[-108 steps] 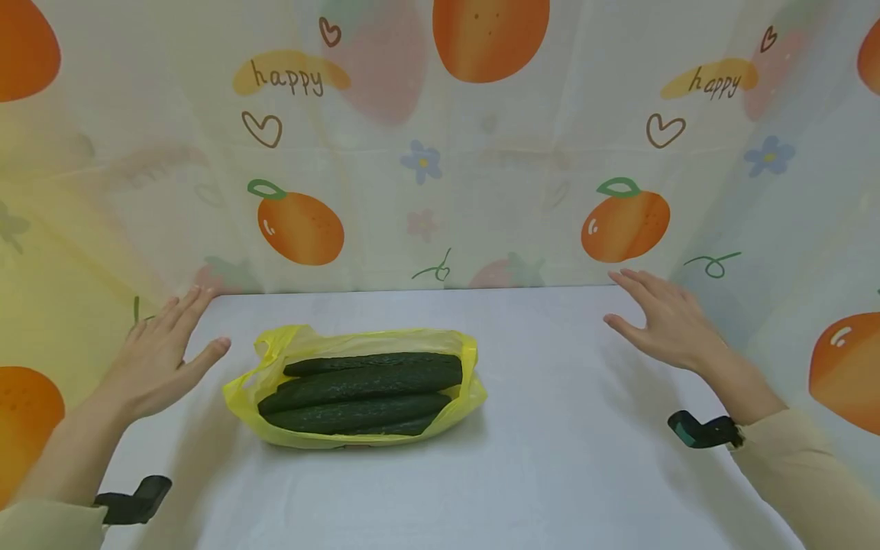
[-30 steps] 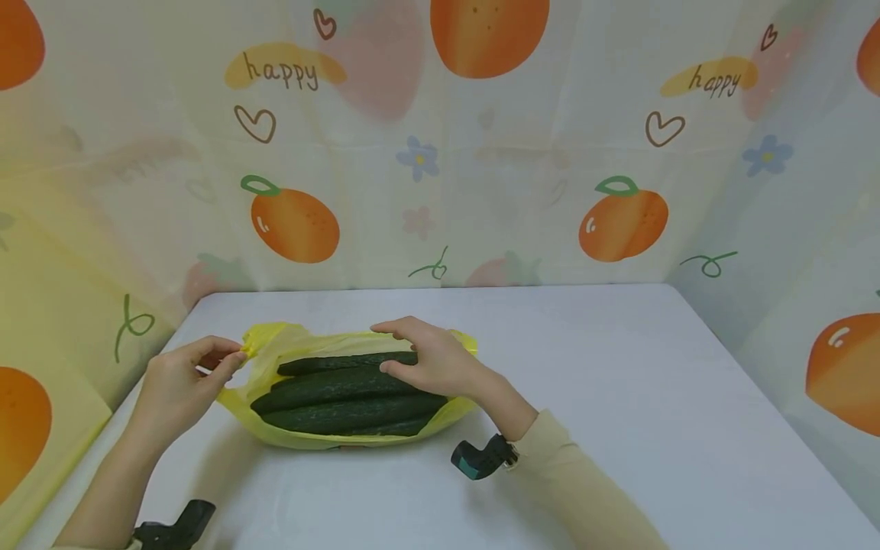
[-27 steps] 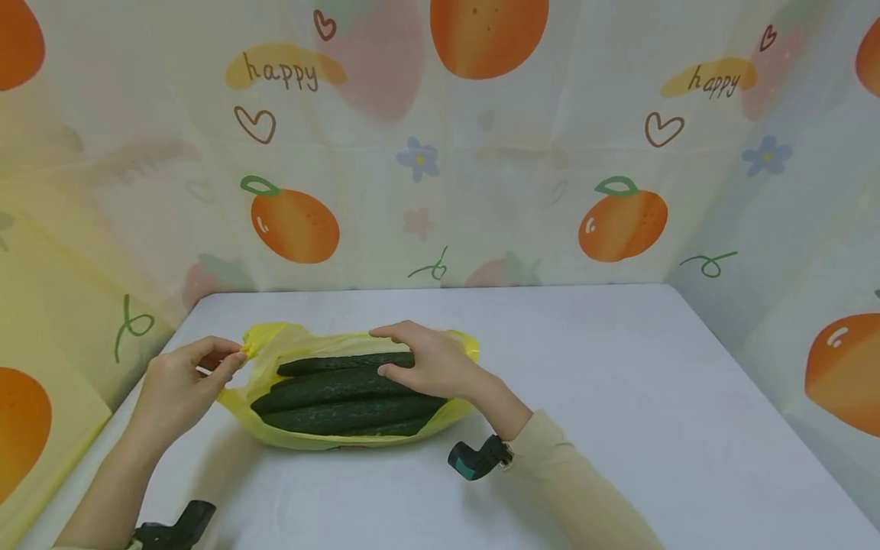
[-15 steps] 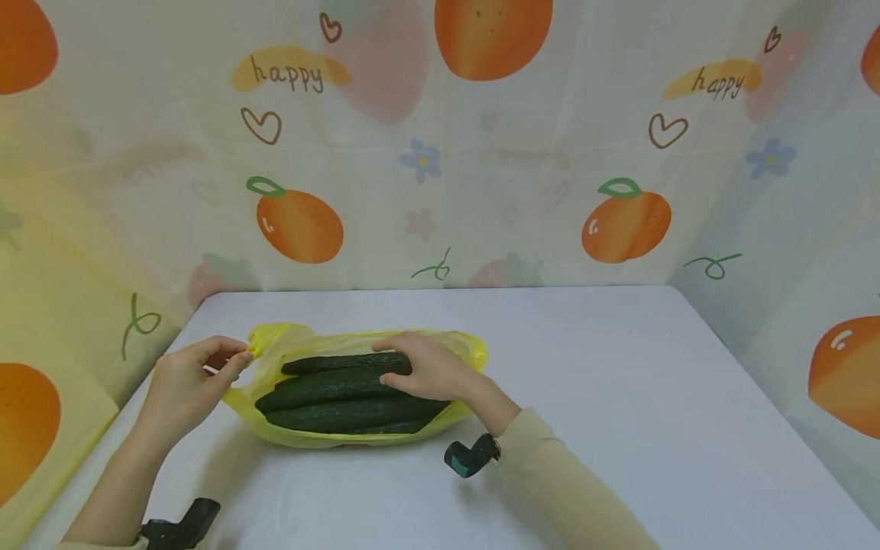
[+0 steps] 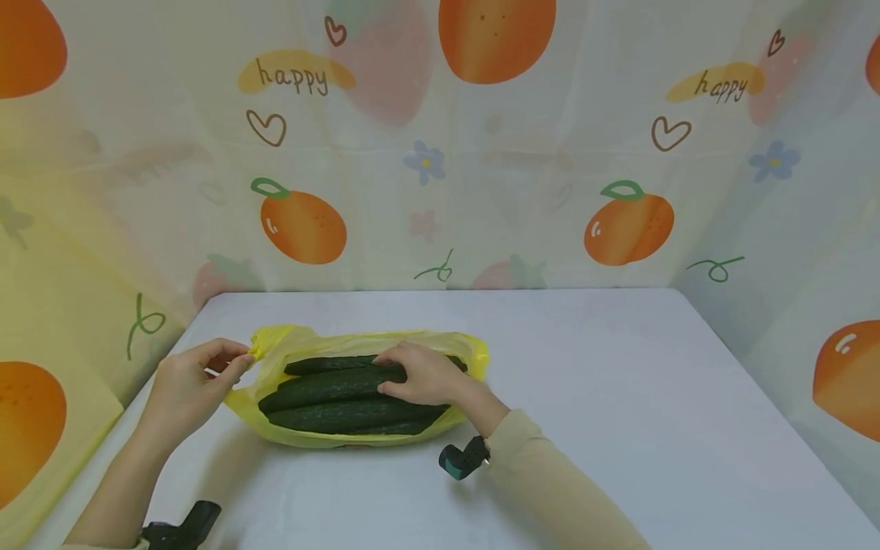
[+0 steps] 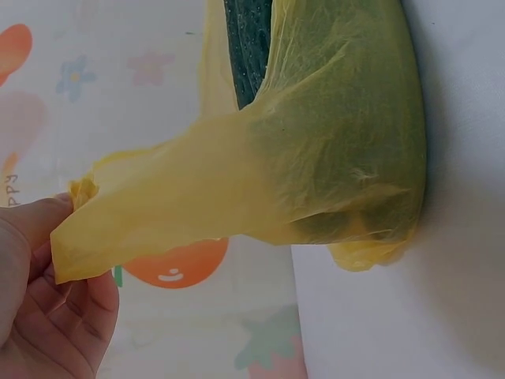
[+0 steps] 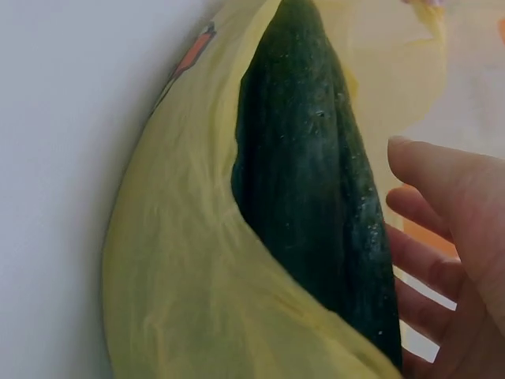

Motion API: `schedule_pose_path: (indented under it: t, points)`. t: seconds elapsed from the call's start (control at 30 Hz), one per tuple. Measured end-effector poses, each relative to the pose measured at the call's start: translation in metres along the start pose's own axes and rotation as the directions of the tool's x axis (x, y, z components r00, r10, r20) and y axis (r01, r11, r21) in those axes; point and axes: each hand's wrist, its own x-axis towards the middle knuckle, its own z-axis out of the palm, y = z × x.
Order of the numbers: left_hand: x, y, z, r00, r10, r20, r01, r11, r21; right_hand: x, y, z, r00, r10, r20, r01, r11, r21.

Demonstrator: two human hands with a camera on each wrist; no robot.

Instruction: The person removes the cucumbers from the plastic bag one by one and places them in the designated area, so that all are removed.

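Observation:
Several dark green cucumbers (image 5: 330, 386) lie side by side in a yellow plastic bag (image 5: 296, 439), its opening facing up. My left hand (image 5: 186, 386) pinches the bag's handle at the left end between thumb and fingers. In the left wrist view that hand (image 6: 47, 308) stretches the yellow film (image 6: 189, 189) out from the bag. Over the right half of the cucumbers sits my right hand (image 5: 429, 376), fingertips at the back cucumber and thumb by the middle one. The right wrist view shows its fingers extended beside a cucumber (image 7: 304, 166), thumb apart from it.
A white table (image 5: 584, 428) carries the bag. Behind it and at both sides hangs a curtain (image 5: 481, 183) printed with oranges, hearts and flowers. Black wrist cameras (image 5: 464, 458) sit on both wrists.
Both hands have come in from the sides to the bag; the left has taken hold of its handle. Over the last second the right hand has sunk closer onto the cucumbers.

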Motion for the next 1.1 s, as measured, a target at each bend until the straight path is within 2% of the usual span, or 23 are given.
schedule_pose_path:
  t: [0.17,0.33,0.57,0.83,0.9,1.1]
  points:
    - [0.000,0.000,0.000,1.000,-0.011,0.009,0.011,1.000,-0.008,0.002,0.003,0.008,1.000,0.005,-0.008,-0.005,0.998,-0.055]
    - [0.001,0.000,0.001,1.000,-0.001,-0.009,0.001,1.000,-0.008,0.004,0.002,0.012,1.000,0.017,-0.016,-0.019,0.992,-0.124]
    - [0.002,-0.001,0.003,1.000,0.010,-0.014,-0.010,1.000,0.003,0.006,0.000,0.012,0.999,0.048,-0.004,-0.048,0.988,-0.144]
    - [0.001,-0.002,0.003,1.000,0.017,-0.012,-0.017,1.000,0.005,0.004,-0.005,0.010,0.999,0.004,0.031,0.004,0.967,-0.256]
    - [0.001,-0.002,0.003,1.000,0.016,-0.013,-0.016,1.000,0.002,0.004,-0.006,0.010,0.999,0.000,0.040,0.011,0.965,-0.261]
    - [0.001,-0.002,0.002,1.000,-0.004,-0.009,0.004,1.000,-0.008,0.002,-0.009,0.008,0.997,0.002,0.071,0.010,0.985,-0.171]
